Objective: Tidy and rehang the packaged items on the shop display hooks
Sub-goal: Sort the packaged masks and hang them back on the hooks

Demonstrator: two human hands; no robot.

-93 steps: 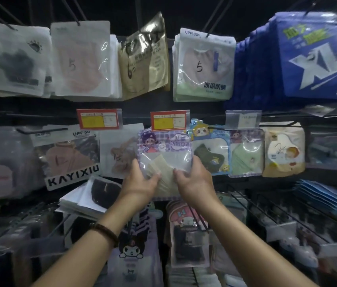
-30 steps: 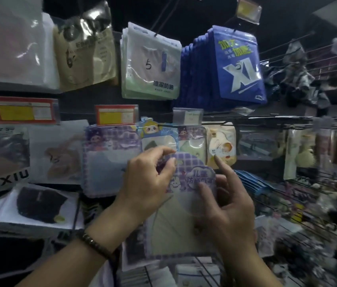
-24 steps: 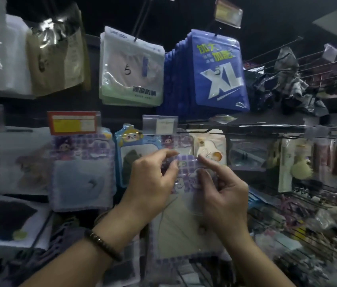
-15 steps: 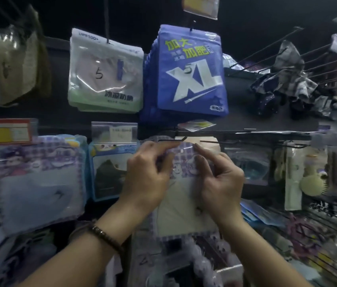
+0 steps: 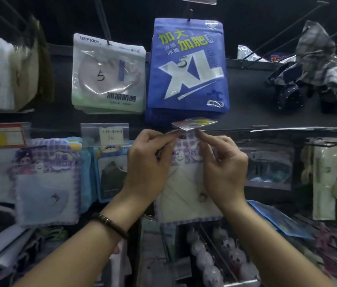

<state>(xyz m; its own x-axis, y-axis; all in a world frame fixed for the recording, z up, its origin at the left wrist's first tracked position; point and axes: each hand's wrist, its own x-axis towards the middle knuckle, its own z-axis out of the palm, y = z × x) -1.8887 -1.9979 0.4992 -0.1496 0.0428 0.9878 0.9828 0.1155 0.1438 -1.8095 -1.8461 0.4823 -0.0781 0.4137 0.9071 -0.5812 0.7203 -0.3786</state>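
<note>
A purple-checked mask packet (image 5: 186, 195) with a cream mask inside hangs between my hands at the middle row of hooks. My left hand (image 5: 146, 168) pinches its top left corner and my right hand (image 5: 223, 168) pinches its top right corner. The packet's top edge sits right under a tilted price tag (image 5: 194, 123) at the tip of a hook. A matching purple packet (image 5: 45, 183) with a grey mask hangs to the left. Whether the held packet's hole is on the hook is hidden by my fingers.
Above hang a blue XL pack stack (image 5: 188, 69) and white-green packs (image 5: 109, 75). A blue cartoon packet (image 5: 109, 172) hangs left of my hands. Bare hook rods (image 5: 287, 129) run right. Dark fabric items (image 5: 312, 65) hang upper right. Packets crowd the rows below.
My view has swung right along the display. Both hands have carried the purple packet up and right, from chest height to the hook under the tilted price tag.
</note>
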